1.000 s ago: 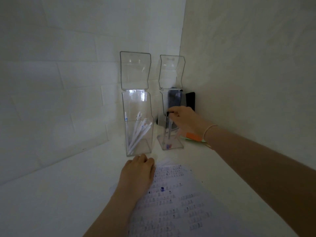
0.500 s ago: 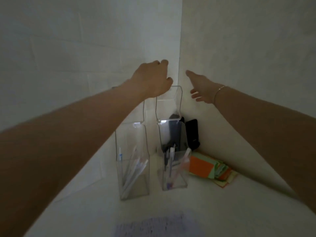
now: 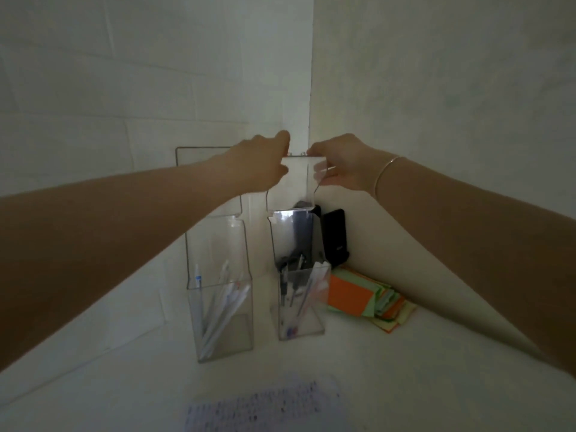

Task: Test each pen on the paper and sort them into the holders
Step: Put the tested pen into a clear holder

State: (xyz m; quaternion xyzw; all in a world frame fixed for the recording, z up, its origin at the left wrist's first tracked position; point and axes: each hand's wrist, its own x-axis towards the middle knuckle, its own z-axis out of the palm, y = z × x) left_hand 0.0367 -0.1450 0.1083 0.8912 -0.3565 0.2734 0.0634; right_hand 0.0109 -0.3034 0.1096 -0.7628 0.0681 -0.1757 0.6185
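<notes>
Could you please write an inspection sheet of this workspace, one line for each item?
Surface: white table, dim light.
Job's things: left holder holds white pens; right holder holds darker and clear pens; written paper lies at the near edge.
Clutter: stack of orange and green notes beside the right holder; black object leans in the corner.
Grippers: left hand and right hand both grip the top panel of the right holder, one on each side; bracelet on the right wrist.
Cables: nothing seen.
Surroundings: two white walls meet in a corner.
</notes>
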